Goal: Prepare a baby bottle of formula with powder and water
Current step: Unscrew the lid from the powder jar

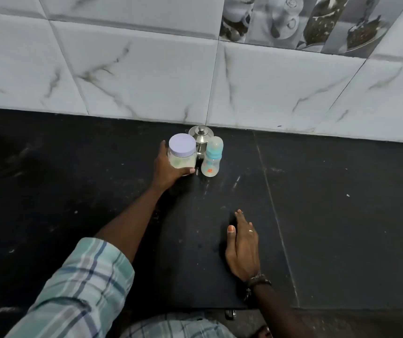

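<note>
A clear jar (pixel 182 154) with a lilac lid and pale powder inside stands at the back of the black counter (pixel 329 215). My left hand (pixel 168 169) is wrapped around the jar from the left, thumb across its front base. Right beside it stands a baby bottle (pixel 211 158) with a blue collar and a clear cap, upright. Behind both sits a small steel lidded pot (pixel 201 135), partly hidden. My right hand (pixel 243 247) lies flat on the counter nearer to me, fingers together and holding nothing.
A wall of white marbled tiles (pixel 146 69) rises straight behind the three items. The counter's front edge (pixel 341 309) runs just below my right wrist. A seam in the counter slab (pixel 272 203) runs right of the bottle.
</note>
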Demonstrator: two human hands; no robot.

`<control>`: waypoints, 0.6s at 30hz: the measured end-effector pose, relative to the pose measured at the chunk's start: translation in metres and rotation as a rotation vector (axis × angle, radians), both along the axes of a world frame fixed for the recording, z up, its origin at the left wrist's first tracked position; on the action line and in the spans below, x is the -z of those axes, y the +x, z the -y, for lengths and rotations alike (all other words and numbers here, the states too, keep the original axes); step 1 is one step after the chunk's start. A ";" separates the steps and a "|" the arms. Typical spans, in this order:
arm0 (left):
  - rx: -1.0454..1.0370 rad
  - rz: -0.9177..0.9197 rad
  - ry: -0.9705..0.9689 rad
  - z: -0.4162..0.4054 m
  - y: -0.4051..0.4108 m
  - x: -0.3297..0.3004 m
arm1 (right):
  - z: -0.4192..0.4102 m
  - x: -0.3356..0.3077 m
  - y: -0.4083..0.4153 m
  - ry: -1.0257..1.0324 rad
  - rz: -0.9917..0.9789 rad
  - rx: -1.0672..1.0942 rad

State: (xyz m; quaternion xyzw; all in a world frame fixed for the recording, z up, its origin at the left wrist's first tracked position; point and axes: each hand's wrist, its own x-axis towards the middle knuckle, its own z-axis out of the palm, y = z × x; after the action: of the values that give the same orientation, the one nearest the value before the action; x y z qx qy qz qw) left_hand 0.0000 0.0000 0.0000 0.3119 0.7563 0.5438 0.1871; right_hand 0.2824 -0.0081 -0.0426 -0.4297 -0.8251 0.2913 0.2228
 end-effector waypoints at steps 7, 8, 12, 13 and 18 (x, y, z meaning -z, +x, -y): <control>-0.003 -0.119 -0.048 0.002 -0.009 0.005 | -0.001 -0.002 -0.001 -0.016 -0.013 0.041; 0.007 -0.124 -0.048 0.006 -0.008 0.007 | -0.002 -0.003 -0.001 -0.009 -0.014 0.044; 0.015 -0.109 -0.029 0.034 0.006 0.014 | 0.000 -0.003 -0.003 -0.013 -0.023 0.058; 0.012 -0.095 -0.024 0.043 0.012 0.015 | 0.000 -0.002 -0.003 -0.012 -0.024 0.058; 0.018 -0.040 0.029 0.079 0.038 0.021 | 0.000 -0.002 -0.004 -0.007 -0.026 0.064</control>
State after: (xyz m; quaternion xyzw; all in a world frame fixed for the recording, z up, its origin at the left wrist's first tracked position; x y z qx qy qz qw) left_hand 0.0385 -0.0790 -0.0206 0.3321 0.7492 0.5466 0.1723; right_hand 0.2789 -0.0079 -0.0402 -0.4528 -0.8070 0.2927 0.2411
